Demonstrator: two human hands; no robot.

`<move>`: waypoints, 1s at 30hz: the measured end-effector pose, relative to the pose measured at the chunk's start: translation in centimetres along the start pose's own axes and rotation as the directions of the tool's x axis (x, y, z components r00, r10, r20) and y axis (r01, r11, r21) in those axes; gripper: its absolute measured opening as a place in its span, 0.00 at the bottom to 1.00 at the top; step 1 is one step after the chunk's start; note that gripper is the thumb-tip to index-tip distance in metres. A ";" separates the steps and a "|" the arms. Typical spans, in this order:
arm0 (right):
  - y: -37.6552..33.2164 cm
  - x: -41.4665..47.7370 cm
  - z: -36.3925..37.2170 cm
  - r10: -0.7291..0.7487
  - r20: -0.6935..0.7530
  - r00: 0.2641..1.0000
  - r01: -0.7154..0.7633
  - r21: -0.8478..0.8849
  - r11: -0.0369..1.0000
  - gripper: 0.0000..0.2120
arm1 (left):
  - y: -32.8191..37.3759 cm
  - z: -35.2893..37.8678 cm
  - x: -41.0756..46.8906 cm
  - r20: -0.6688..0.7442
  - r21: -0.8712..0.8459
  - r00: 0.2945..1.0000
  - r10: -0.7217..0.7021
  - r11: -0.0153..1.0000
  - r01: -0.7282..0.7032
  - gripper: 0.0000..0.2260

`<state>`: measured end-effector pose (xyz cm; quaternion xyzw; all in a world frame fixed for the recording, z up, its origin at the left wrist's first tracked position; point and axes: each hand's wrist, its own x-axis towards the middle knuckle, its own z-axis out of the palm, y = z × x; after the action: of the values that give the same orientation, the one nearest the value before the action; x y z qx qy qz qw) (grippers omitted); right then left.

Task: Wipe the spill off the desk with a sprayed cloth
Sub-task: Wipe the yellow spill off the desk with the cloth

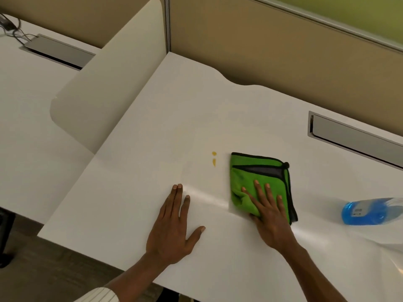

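Observation:
A folded green cloth [257, 171] with dark edging lies on the white desk [141, 171]. My right hand [268, 210] presses flat on the cloth's near part, fingers straight and spread. Just left of the cloth are two small yellow-orange spill drops [214, 159], and a faint yellowish smear [183, 131] shows farther back. My left hand [174, 225] rests flat on the bare desk, to the left of the cloth, holding nothing.
A blue spray bottle [366, 211] lies at the right edge of the desk. A grey cable slot [353, 138] is set into the desk at the back right. A rounded divider panel [104, 90] separates this desk from the neighbouring one on the left.

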<state>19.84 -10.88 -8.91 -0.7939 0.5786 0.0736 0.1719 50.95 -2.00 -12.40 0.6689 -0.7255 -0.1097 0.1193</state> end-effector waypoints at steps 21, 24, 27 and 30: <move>-4.8 2.6 -0.3 -0.100 0.022 0.995 0.100 0.020 0.995 0.31 | -0.1 0.0 0.0 -0.010 -0.009 1.000 0.012 1.000 -0.012 0.42; -2.9 4.5 -1.0 0.020 0.004 1.000 -0.021 0.076 0.997 0.30 | -0.1 0.0 0.1 0.003 -0.005 1.000 -0.002 1.000 0.002 0.42; -3.6 8.9 -1.7 0.174 0.021 0.985 -0.175 0.055 0.983 0.29 | 0.0 -0.1 0.1 0.018 0.003 1.000 -0.004 1.000 0.004 0.42; -6.3 12.3 -1.7 0.177 0.001 0.984 -0.177 0.028 0.984 0.31 | 0.0 -0.2 0.0 0.006 -0.004 1.000 -0.003 1.000 0.003 0.42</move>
<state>29.60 -20.78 -10.00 -0.7370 0.6478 0.0795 0.1754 51.01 -2.04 -12.20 0.6693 -0.7247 -0.1135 0.1181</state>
